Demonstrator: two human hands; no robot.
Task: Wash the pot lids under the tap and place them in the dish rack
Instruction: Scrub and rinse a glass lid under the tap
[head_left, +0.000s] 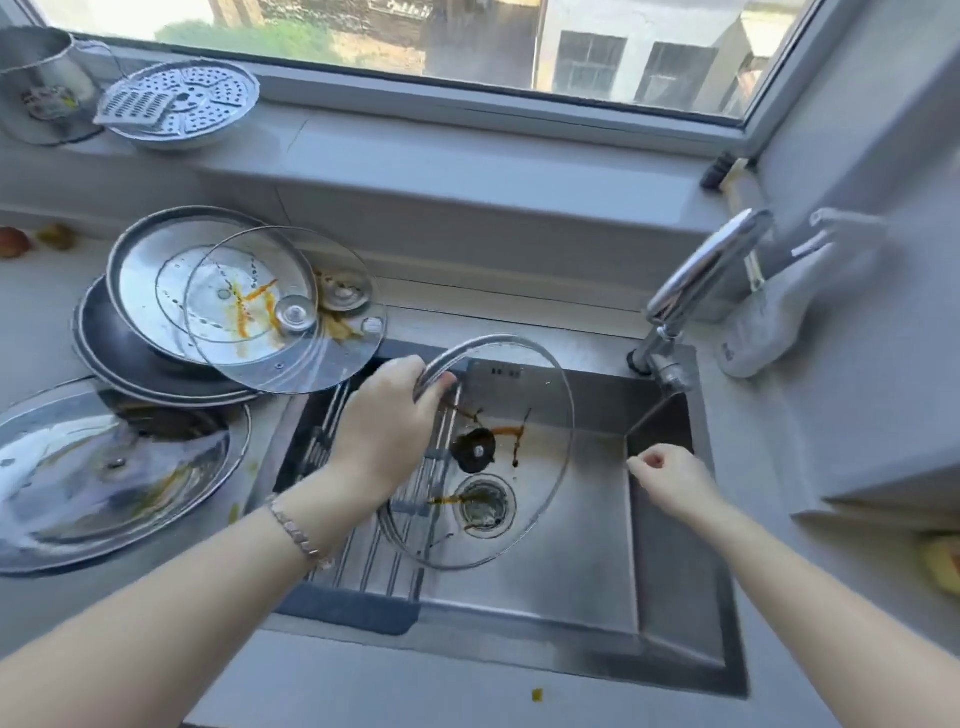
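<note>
Head view: your left hand grips the far-left rim of a sauce-streaked glass lid, holding it tilted over the sink. Your right hand hovers near the tap, fingers curled in on nothing. More dirty lids lie stacked on the table at left. The dish rack spans the sink's left side.
</note>
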